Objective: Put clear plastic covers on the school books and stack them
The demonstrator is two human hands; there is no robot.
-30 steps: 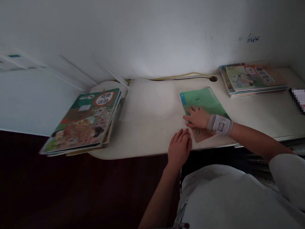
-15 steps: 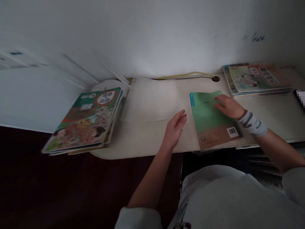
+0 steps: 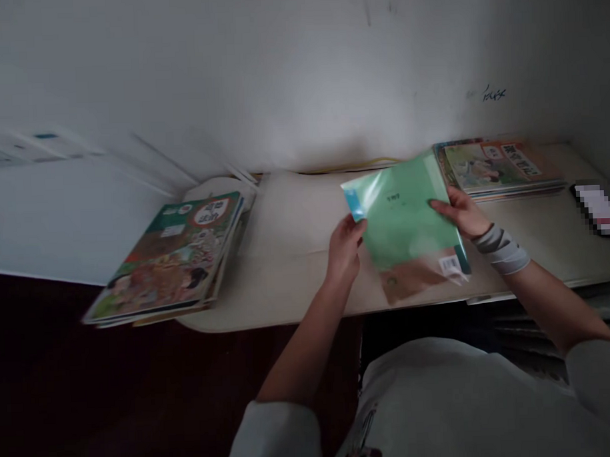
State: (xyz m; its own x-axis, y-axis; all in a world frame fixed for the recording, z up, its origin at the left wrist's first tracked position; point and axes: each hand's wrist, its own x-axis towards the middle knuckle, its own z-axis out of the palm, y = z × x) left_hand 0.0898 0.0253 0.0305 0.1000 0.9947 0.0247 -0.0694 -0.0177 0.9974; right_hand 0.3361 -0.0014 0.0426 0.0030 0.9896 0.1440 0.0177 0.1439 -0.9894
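Note:
Between my hands is a green book [image 3: 402, 215] with a brownish lower part and a white barcode label near its lower right corner. Its surface shines like clear plastic, and it is tilted, raised at least partly off the white desk [image 3: 296, 275]. My left hand [image 3: 344, 248] pinches the book's left edge, beside a blue patch at the corner. On the right edge, my right hand [image 3: 459, 213] grips with the thumb on top and the other fingers behind, partly hidden. A grey-white band wraps my right wrist.
A stack of illustrated books [image 3: 171, 260] sits at the desk's left end, overhanging the front edge. Another book stack [image 3: 503, 168] lies at the back right, close to my right hand. A phone [image 3: 599, 208] rests at far right. A yellow cable [image 3: 353, 165] runs along the wall.
Both hands have closed on the green book's edges; before, my left hand was apart from it and my right lay over it. The book has risen and tilted. The view has shifted slightly.

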